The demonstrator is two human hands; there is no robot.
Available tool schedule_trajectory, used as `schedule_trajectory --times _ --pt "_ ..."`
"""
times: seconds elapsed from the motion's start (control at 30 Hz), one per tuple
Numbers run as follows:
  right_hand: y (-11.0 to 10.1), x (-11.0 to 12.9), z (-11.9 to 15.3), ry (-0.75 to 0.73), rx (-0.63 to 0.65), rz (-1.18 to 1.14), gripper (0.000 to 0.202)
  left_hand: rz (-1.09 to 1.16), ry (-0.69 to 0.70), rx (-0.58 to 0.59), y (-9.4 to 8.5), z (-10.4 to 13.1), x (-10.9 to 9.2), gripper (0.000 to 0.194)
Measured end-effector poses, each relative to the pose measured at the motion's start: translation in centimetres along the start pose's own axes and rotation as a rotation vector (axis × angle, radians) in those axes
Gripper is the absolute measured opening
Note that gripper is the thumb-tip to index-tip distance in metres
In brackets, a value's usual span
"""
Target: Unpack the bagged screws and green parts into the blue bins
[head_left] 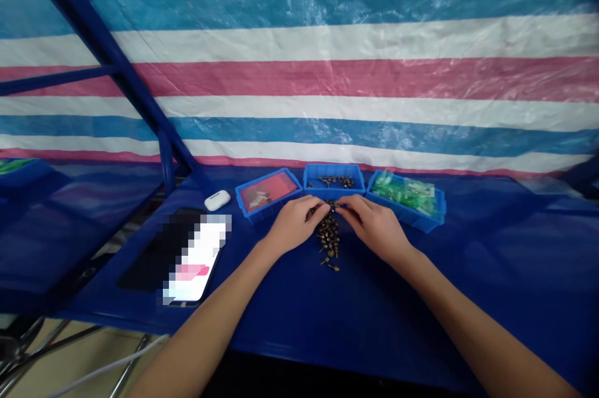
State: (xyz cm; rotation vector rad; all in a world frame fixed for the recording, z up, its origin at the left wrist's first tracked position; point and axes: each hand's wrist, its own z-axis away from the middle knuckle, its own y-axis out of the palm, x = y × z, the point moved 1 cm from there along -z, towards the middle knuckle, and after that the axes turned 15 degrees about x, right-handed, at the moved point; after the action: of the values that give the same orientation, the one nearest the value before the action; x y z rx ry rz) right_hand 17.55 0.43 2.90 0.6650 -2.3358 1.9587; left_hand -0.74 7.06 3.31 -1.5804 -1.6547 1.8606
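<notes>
Small brass-toned parts (329, 236): one loose heap on the tabletop (290, 317), trailing from just before the middle blue bin (334, 193), at the far edge, toward the near edge. Progress, by my judgement: partial at most; a smaller lot of similar parts (346, 183) lies inside that bin, the heap lies outside, and which lot is finished I cannot tell. My left hand (296, 220): thumb and forefinger curled toward each other at the heap's far end. My right hand (377, 223): thumb and fingertips drawn close, same spot. Whether either pair is clamped on a part, too small to tell.
</notes>
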Motion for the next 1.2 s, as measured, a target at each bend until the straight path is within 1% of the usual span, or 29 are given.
schedule_trajectory --times 0.1,0.23,0.43,0.6,0.67,0.73,0.8,0.87,0.9,0.97,1.0,1.03,1.1,1.13,1.2 --pt "-0.1 0.4 0.1 -0.051 -0.012 -0.004 0.028 0.119 0.019 0.036 0.1 -0.1 -0.5 0.026" --pt "0.0 0.5 0.0 -0.057 0.005 -0.005 0.027 0.174 0.014 0.021 0.2 -0.2 -0.7 0.021" --pt "0.1 0.4 -0.2 -0.069 0.069 0.108 0.028 0.146 0.043 0.025 0.3 -0.2 -0.4 0.019" --pt "0.1 0.5 -0.1 -0.139 0.058 0.224 0.027 0.08 0.046 0.055 0.2 -0.1 -0.3 0.021" --pt "0.2 0.8 0.2 -0.157 0.071 0.203 0.025 0.033 0.016 0.02 -0.1 0.0 -0.2 0.025" --pt "0.3 1.1 0.2 -0.164 0.1 0.148 0.023 -0.025 -0.033 -0.054 -0.4 0.1 0.0 0.03" --pt "0.2 1.2 -0.3 -0.168 0.121 0.074 0.02 -0.078 -0.092 -0.125 -0.7 0.3 0.2 0.034" --pt "-0.4 0.7 -1.4 -0.126 0.073 0.018 0.022 -0.133 -0.144 -0.168 -0.9 0.4 0.5 0.037" --pt "-0.8 0.3 -2.1 -0.08 0.018 0.003 0.025 -0.16 -0.164 -0.179 -1.0 0.4 0.6 0.038" --pt "-1.7 -0.8 -3.3 0.067 -0.142 0.02 0.035 -0.206 -0.181 -0.192 -1.0 0.4 0.8 0.04" --pt "-1.9 -1.3 -3.6 0.093 -0.164 0.021 0.037 -0.221 -0.181 -0.198 -0.9 0.4 0.8 0.041" --pt "-2.0 -1.7 -3.8 0.094 -0.145 0.025 0.04 -0.232 -0.18 -0.204 -0.9 0.4 0.8 0.042" --pt "-1.6 -2.2 -3.3 0.073 -0.055 0.016 0.042 -0.25 -0.18 -0.208 -0.7 0.4 0.9 0.042" --pt "-1.1 -2.3 -2.9 0.062 0.002 0.006 0.04 -0.261 -0.18 -0.208 -0.6 0.4 0.8 0.041" --pt "-0.1 -2.2 -1.8 0.061 0.094 -0.009 0.028 -0.272 -0.175 -0.213 -0.5 0.4 0.8 0.036"
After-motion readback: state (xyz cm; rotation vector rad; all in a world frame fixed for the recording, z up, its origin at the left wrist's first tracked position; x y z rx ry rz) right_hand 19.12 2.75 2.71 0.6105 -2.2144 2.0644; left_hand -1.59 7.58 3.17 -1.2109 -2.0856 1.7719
